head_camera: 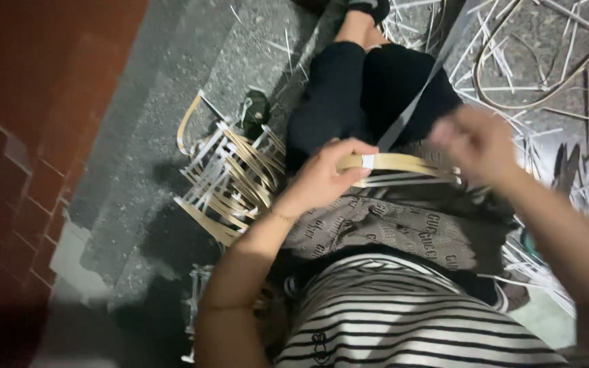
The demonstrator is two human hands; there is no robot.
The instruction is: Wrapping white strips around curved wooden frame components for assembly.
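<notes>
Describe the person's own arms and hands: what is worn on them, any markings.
Both forearms are bare, no sleeves or gloves in view. The left hand has a thin bracelet at the wrist. The right hand is motion-blurred; no ring or watch can be made out on it.

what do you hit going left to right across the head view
red brick wall → pile of bent cane strips → left hand → cane strip bundle held across the lap → right hand → loose strips on the ground
</notes>
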